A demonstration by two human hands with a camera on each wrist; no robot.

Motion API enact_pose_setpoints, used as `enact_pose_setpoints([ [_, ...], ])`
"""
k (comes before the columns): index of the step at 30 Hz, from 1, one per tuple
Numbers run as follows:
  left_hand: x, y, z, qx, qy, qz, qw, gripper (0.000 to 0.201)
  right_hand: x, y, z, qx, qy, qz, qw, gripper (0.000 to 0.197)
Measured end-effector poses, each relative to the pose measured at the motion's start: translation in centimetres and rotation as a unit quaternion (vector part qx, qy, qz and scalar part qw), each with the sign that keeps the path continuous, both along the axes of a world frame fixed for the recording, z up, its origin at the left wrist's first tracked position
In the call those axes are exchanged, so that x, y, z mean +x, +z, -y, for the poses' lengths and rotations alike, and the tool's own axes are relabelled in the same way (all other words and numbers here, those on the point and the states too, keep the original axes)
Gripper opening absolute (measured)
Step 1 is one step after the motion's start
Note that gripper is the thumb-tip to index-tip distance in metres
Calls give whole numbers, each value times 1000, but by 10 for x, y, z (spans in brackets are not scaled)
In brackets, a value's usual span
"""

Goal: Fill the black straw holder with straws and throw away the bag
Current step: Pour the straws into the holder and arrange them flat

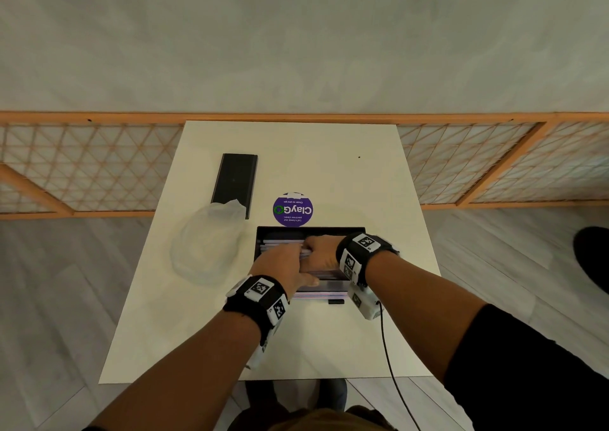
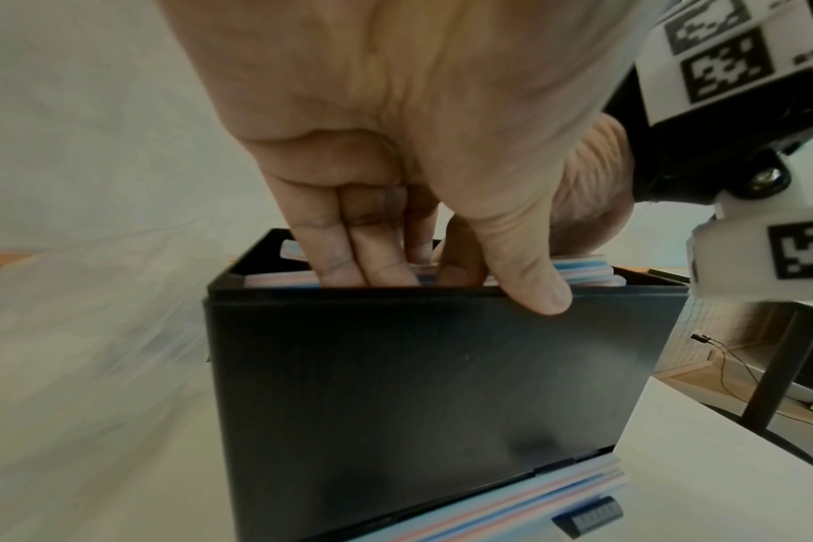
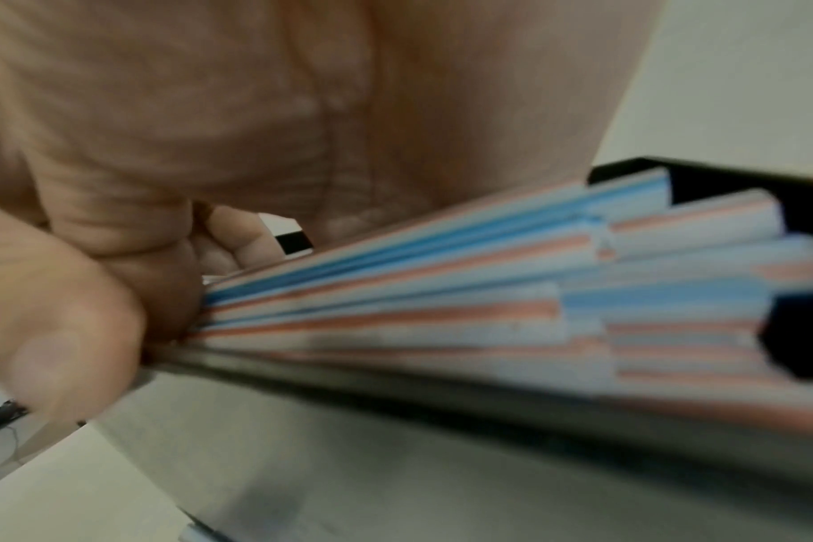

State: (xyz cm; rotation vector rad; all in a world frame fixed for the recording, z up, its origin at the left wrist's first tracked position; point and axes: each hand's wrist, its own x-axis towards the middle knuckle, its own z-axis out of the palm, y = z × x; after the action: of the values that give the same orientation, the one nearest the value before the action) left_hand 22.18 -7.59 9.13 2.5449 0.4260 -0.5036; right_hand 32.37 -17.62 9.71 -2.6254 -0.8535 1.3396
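Head view: we note both hands inside the open top of the black straw holder (image 1: 263,233), which stands on the white table (image 1: 379,183) at its near-centre. Left hand (image 1: 280,264): fingers (image 2: 349,253) straight, pressing down on the striped straws (image 1: 280,244) in the box; thumb (image 2: 530,278) over the front wall. Right hand (image 1: 321,252): fingers hidden behind the left hand and the straws, so we cannot tell whether they grasp or just press. Straws lie flat, red/blue/white stripes, filling holder approx. to the rim; more show at the dispensing slot (image 2: 627,487) at the base. Clear plastic bag (image 1: 206,244) lies crumpled on the table, just left of the holder. Black lid (image 1: 235,181) lies flat beyond the bag, touching it. Purple round sticker (image 1: 292,210) sits just behind the holder.
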Motion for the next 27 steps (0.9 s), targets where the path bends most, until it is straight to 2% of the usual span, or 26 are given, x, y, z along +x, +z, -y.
enact_pose_setpoints([
  [7,-4,-1,2,3,-1,4,1000,65,0,5,6,37,3,-7,999,51],
  [13,-4,0,2,1,-1,0,1000,62,0,7,18,38,106,106,988,33],
  [15,-4,1,3,8,-2,1,1000,63,-1,8,20,36,109,122,986,29],
  [20,-4,1,3,13,-5,-5,1000,59,-4,0,23,18,59,103,993,50],
  [24,-5,2,3,8,-6,-3,1000,62,-2,-4,22,37,13,77,996,51],
  [27,-5,3,3,1,-6,-3,1000,64,0,-2,19,35,9,66,997,54],
])
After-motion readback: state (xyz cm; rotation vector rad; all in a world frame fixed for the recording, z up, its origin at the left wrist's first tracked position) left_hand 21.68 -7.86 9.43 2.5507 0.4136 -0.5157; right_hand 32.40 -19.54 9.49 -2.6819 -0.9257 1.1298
